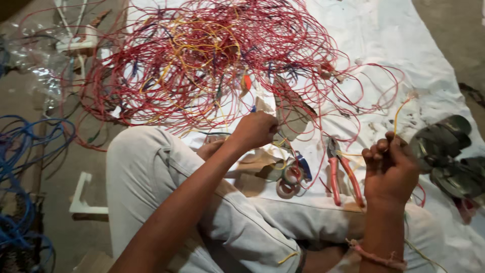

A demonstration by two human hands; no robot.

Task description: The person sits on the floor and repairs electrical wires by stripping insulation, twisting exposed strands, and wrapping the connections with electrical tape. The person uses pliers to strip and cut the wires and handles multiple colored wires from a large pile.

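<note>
Surrounding hands [323, 151]: wire tangle [202, 60], pliers [343, 174], tape rolls [289, 181].

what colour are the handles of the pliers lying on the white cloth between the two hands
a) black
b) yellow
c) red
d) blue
c: the pliers lie on the white cloth with red handles, between the left hand and the right hand.
</note>
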